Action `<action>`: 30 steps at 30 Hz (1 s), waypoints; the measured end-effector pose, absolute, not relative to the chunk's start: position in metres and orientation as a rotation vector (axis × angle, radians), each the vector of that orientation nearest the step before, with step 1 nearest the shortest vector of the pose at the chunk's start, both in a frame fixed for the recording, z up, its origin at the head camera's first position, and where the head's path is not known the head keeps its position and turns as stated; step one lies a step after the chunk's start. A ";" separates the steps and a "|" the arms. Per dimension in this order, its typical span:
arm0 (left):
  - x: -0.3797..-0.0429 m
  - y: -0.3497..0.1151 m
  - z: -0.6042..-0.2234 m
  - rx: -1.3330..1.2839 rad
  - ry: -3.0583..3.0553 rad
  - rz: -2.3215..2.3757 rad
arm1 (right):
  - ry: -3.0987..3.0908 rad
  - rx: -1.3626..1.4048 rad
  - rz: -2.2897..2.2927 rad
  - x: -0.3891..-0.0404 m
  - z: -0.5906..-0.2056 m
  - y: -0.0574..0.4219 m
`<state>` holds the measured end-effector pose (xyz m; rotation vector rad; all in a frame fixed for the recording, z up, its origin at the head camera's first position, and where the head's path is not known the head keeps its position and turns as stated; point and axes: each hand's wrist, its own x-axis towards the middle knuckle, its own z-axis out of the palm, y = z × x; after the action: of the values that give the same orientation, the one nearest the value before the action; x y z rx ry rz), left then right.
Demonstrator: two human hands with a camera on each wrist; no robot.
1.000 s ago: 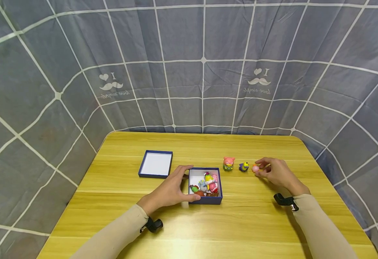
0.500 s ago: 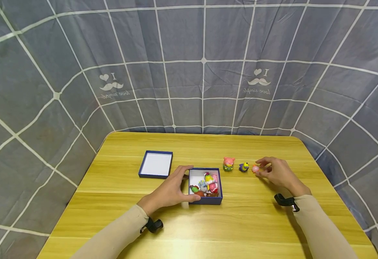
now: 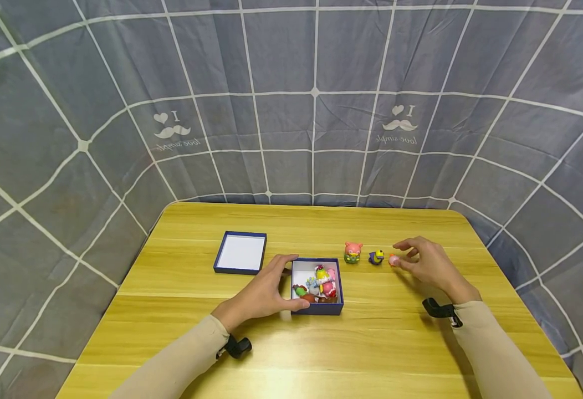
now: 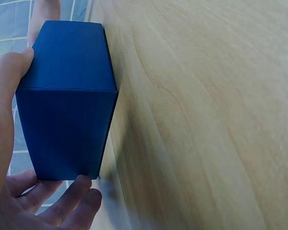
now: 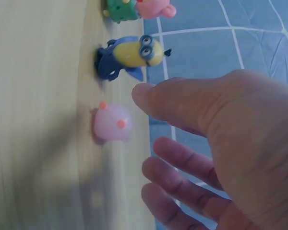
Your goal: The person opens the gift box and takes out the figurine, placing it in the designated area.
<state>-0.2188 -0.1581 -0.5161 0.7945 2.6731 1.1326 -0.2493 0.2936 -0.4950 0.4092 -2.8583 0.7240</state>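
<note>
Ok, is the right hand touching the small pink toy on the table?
Apart. The right wrist view shows bare table between the right hand and the small pink toy; no fingertip meets it.

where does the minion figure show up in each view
Head: minion figure in lower half, right of centre, between the pink-and-green figure and small pink toy.
Left wrist: not in it.
Right wrist: upper part, just left of centre, above that toy.
Shared landmark: wooden table, in all three.
</note>
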 end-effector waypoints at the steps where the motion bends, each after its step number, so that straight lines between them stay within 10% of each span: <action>1: -0.219 -0.158 -0.516 0.796 2.674 1.131 | -2.849 0.418 0.709 -0.248 -0.494 0.293; 30: -0.220 -0.158 -0.518 0.804 2.669 1.145 | -2.674 0.611 0.582 -0.226 -0.458 0.242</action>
<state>-0.2197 -0.1584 -0.5180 0.8043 2.6692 1.1450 -0.2256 0.2416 -0.4580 0.6108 -2.6741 0.5817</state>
